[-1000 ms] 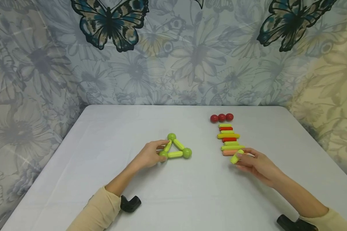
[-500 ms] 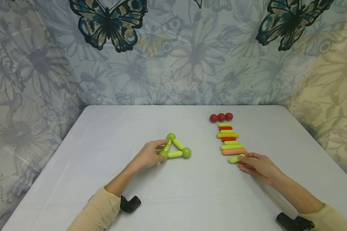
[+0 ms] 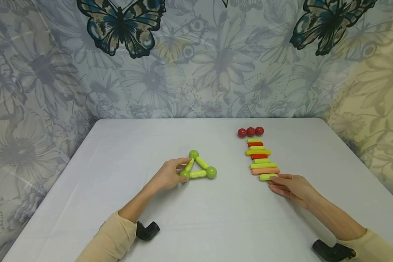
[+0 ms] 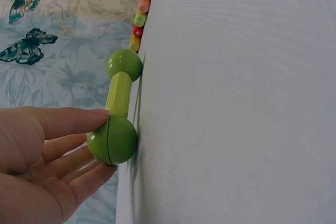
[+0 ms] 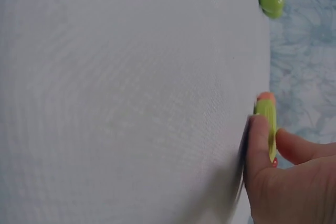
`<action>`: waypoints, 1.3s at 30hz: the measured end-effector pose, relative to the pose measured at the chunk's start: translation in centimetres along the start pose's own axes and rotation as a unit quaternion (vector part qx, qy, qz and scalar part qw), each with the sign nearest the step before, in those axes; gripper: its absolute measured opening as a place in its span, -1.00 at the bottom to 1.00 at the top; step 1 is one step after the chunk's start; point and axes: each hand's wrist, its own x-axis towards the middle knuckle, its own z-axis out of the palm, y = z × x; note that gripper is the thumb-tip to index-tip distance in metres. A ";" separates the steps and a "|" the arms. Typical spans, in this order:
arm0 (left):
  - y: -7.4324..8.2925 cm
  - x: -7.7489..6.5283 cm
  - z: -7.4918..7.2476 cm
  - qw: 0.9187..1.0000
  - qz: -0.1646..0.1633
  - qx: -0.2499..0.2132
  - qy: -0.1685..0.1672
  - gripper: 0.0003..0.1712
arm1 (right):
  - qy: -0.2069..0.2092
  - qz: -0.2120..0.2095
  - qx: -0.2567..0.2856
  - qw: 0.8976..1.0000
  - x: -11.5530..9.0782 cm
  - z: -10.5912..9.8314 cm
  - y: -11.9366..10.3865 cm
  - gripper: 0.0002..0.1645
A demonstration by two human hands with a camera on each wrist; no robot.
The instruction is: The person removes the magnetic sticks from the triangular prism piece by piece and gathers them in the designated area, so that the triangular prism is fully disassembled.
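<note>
A triangle [image 3: 198,174] of three green balls joined by lime rods lies left of the table's middle. My left hand [image 3: 168,175] grips its near-left corner ball [image 4: 118,140], thumb on one side and fingers curled on the other. On the right, my right hand [image 3: 293,187] pinches the right end of a short lime rod [image 3: 266,177], which lies at the near end of a row of rods. Just beyond it is a longer orange rod [image 3: 265,170]. In the right wrist view the lime rod [image 5: 266,114] sits between thumb and finger.
Farther up the row are lime, yellow [image 3: 258,153] and red rods [image 3: 259,157], side by side. Three dark red balls [image 3: 250,132] stand at its far end. A white table [image 3: 216,218] lies beneath everything, against a wall [image 3: 216,83] with flowers and butterflies.
My right hand has lowered the lime rod from a tilted pose and laid it level alongside the orange rod. The left hand has stayed on the triangle.
</note>
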 end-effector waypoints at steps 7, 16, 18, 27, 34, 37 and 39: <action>0.0 0.0 0.0 1.000 0.000 -0.006 0.001 -0.28 | -0.007 -0.006 0.006 1.000 -0.4 0.2 -0.2 -0.40; -0.2 -0.1 0.0 1.000 -0.002 -0.006 0.001 -0.29 | -0.006 -0.017 -0.013 1.000 -0.7 0.4 -0.3 -0.19; -0.1 0.0 0.0 1.000 -0.002 -0.004 0.000 -0.28 | 0.010 -0.021 -0.034 0.999 -0.8 0.5 -0.3 -0.15; -0.1 0.0 -0.2 1.000 -0.003 0.000 -0.001 -0.28 | 0.027 -0.038 -0.113 0.993 -0.9 1.4 -1.1 -0.14; -0.1 0.0 -0.2 1.000 -0.006 -0.001 0.000 -0.28 | -0.082 -0.073 -0.124 0.986 0.5 4.4 -2.0 -0.22; -0.1 0.0 -0.2 1.000 -0.003 0.001 0.001 -0.29 | -0.135 -0.082 -0.119 0.980 1.1 6.5 -2.1 -0.28; -0.1 0.0 -0.2 1.000 -0.004 0.002 0.003 -0.29 | -0.161 -0.080 -0.119 0.977 1.5 7.9 -2.1 -0.34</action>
